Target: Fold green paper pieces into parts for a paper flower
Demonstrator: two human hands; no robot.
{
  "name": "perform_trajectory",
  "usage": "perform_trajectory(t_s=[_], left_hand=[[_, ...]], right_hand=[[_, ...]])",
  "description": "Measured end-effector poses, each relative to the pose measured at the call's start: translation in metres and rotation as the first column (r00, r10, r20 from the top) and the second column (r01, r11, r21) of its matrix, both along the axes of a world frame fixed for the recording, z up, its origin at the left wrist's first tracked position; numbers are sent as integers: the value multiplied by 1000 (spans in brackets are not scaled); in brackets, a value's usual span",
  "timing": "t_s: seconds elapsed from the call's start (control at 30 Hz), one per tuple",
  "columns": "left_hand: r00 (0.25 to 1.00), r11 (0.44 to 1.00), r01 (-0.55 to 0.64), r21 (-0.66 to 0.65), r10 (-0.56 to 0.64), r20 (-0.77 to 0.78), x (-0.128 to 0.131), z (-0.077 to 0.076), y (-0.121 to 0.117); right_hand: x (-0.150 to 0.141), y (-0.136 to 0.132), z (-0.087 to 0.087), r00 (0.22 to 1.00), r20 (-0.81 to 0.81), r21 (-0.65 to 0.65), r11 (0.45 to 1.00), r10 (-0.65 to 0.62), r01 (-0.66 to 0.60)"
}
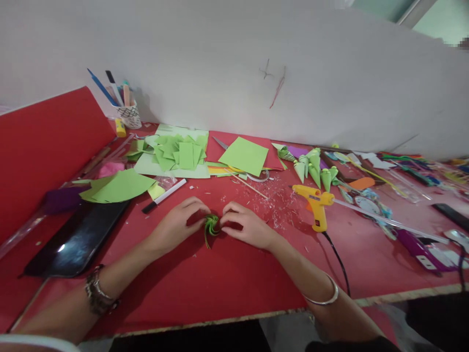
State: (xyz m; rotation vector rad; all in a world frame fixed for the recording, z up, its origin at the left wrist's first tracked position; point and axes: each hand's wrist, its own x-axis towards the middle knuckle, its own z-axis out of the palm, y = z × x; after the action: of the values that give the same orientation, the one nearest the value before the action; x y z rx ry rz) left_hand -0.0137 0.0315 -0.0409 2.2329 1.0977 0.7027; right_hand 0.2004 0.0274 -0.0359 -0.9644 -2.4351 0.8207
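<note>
Between my two hands, a small bunch of curled green paper strips (211, 226) is held just over the red tabletop, with one thin strip hanging down. My left hand (179, 222) pinches its left side between thumb and fingers. From the right, my right hand (251, 227) has its fingertips closed at the bunch's other edge. Behind them lies a thin wooden stick (249, 185), with paper scraps strewn around it. A white marker with a black cap (164, 195) rests beyond my left hand.
A yellow glue gun (314, 201) with its glue stick and black cable lies to the right. Green paper squares (183, 152), rolled green cones (315, 166) and a pen cup (129, 115) stand along the wall. A dark tablet (78, 239) lies left.
</note>
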Motion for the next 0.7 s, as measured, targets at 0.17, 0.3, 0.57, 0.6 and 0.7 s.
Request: perform_trajectory(t_s=[0.17, 0.3, 0.57, 0.6, 0.7], left_hand=[[1000, 1000, 17, 12, -17, 17, 2, 4, -2], [997, 997, 76, -19, -76, -8, 3, 7, -5], [993, 992, 116, -42, -116, -3, 7, 2, -7], [993, 992, 118, -41, -118, -1, 8, 2, -7], [993, 992, 119, -41, -119, 7, 9, 3, -7]], right_hand=[[0, 0, -3, 999, -15, -2, 999, 33, -33], [-1, 0, -4, 999, -18, 7, 999, 36, -36], [-5, -2, -7, 999, -16, 33, 998, 47, -46], [-6, -2, -7, 999, -18, 37, 998, 46, -45], [-6, -2, -7, 999, -21, 50, 998, 43, -42]])
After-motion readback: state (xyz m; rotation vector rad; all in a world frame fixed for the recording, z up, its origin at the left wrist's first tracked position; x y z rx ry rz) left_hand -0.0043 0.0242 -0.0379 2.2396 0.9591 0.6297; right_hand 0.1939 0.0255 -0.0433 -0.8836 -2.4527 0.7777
